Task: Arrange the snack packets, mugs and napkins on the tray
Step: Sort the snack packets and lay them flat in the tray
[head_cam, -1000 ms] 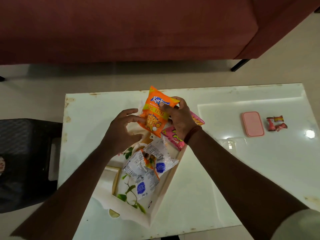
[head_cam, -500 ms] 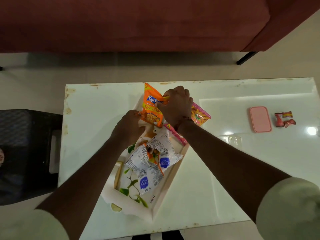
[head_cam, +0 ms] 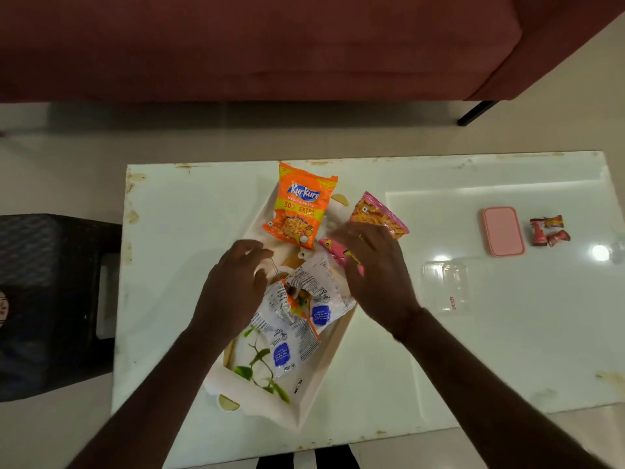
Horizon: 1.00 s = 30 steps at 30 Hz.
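Observation:
A white tray [head_cam: 309, 399] with a leaf print lies slanted on the white table. An orange Kurkure packet [head_cam: 299, 206] rests flat at the tray's far end. A pink snack packet [head_cam: 378, 214] lies beside it on the right, partly under my right hand [head_cam: 375, 265]. Two white packets [head_cam: 297, 319] with blue labels lie overlapped in the tray's middle. My left hand [head_cam: 233, 282] hovers over the tray's left edge, fingers apart and holding nothing. My right hand is spread over the pink and white packets, gripping nothing.
A pink lidded box [head_cam: 503, 231] and two small red wrapped sweets [head_cam: 549, 230] sit at the table's right. A clear plastic container [head_cam: 446, 286] lies near the middle right. A dark stool [head_cam: 50, 299] stands left; a maroon sofa [head_cam: 270, 45] is beyond.
My right hand has let go of the orange packet, which now lies flat at the tray's far end. Both hands have drawn back toward the white packets.

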Each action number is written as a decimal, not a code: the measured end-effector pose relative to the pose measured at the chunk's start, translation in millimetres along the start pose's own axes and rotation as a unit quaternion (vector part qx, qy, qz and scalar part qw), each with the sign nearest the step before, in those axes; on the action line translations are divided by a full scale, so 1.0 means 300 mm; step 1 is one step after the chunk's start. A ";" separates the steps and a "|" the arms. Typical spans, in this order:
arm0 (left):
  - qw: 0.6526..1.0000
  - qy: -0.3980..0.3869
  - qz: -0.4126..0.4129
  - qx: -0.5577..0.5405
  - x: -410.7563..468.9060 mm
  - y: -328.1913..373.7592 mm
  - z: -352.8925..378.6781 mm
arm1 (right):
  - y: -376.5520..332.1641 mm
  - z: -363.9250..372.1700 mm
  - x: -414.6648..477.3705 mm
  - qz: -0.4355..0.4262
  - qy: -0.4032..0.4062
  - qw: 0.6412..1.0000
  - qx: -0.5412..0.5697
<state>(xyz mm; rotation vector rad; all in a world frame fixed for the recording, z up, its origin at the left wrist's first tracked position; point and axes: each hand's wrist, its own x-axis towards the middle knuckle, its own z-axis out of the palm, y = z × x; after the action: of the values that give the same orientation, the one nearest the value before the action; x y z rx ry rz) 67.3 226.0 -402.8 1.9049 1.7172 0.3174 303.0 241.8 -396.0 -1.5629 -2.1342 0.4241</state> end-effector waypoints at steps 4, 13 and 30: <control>0.997 -0.063 0.050 0.022 -0.174 -0.043 0.006 | 0.016 -0.016 -0.232 -0.069 -0.163 0.980 -0.086; 0.955 -0.184 0.199 0.121 -0.373 -0.116 0.182 | 0.055 0.098 -0.228 -0.128 -0.318 0.938 -0.060; 0.992 0.005 0.105 -0.073 -0.160 -0.124 0.108 | -0.003 0.087 -0.196 0.057 -0.218 0.963 0.147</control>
<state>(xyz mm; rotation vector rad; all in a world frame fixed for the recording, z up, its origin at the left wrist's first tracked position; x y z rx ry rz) 45.3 172.8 -440.7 1.9813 1.4583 0.5178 303.1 186.1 -428.1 -1.5248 -2.1596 1.1625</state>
